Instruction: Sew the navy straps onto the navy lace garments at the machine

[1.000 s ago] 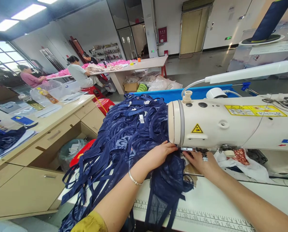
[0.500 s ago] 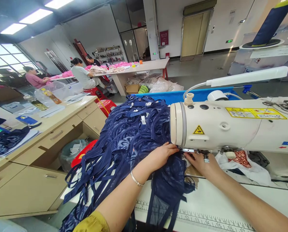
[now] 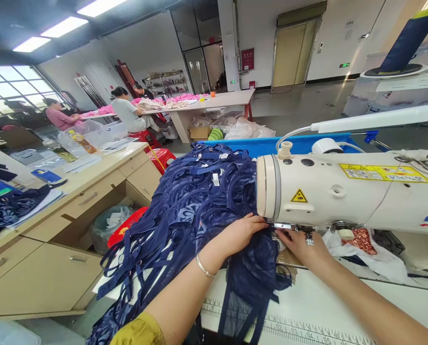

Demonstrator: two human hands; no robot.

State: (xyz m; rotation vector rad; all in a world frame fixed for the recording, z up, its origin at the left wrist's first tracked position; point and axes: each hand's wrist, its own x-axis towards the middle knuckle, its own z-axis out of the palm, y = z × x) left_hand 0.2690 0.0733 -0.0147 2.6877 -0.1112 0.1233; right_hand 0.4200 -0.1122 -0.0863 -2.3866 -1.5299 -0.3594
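The navy lace garment (image 3: pixel 251 261) lies on the white surface (image 3: pixel 318 306) under the head of the sewing machine (image 3: pixel 343 191), its straps trailing over the near edge. The left hand (image 3: pixel 240 232) rests flat on it, fingers spread, pressing the fabric down just left of the presser foot (image 3: pixel 309 235). The right hand (image 3: pixel 302 244) lies just right of the fabric's edge, apparently pinching it, though the machine hides the fingertips. A heap of navy garments (image 3: pixel 195 196) rises behind the left hand.

one sewing machine (image 3: pixel 343 194), one lamp bar (image 3: pixel 372 119), one heap of navy garments (image 3: pixel 195 201), two hands at the needle, three seated people, one bracelet (image 3: pixel 203 266), two red stools.
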